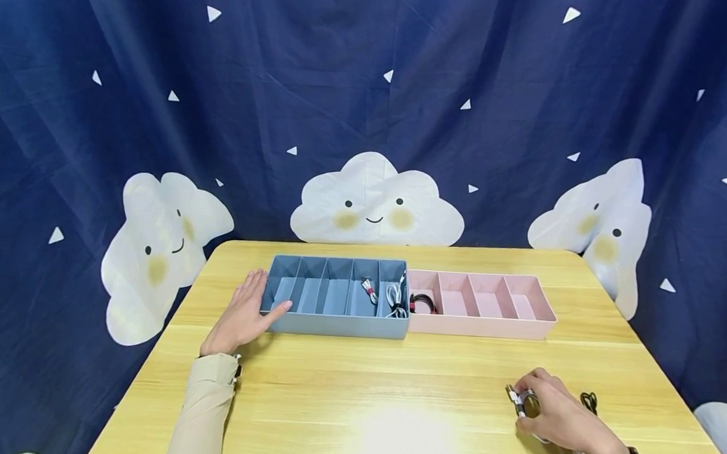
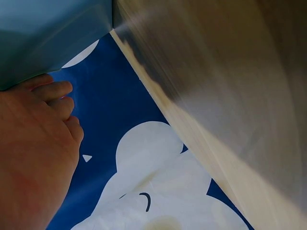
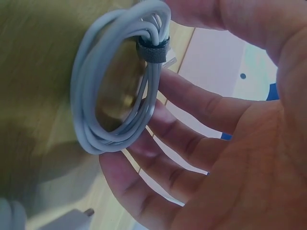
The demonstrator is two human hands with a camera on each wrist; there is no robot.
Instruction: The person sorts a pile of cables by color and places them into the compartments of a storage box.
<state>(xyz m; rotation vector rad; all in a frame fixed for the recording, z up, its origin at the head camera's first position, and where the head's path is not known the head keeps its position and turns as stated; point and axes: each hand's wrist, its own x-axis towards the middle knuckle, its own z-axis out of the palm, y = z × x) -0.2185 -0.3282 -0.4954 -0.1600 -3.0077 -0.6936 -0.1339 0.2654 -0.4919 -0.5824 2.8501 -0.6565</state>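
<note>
The right hand [image 1: 556, 413] gripped a pale coiled cable [image 3: 86, 96] between curled fingers and thumb, at the right of the table [image 1: 326, 400], nearer the viewer than the pink box [image 1: 483, 327]. In the head view, the coiled cable's long axis slanted from upper left to lower right, its plug end [image 1: 509, 391] pointing up and left. The left hand [image 1: 244, 317] lay with extended fingers against the left end of the 5-compartment blue box [image 1: 337, 326].
</note>
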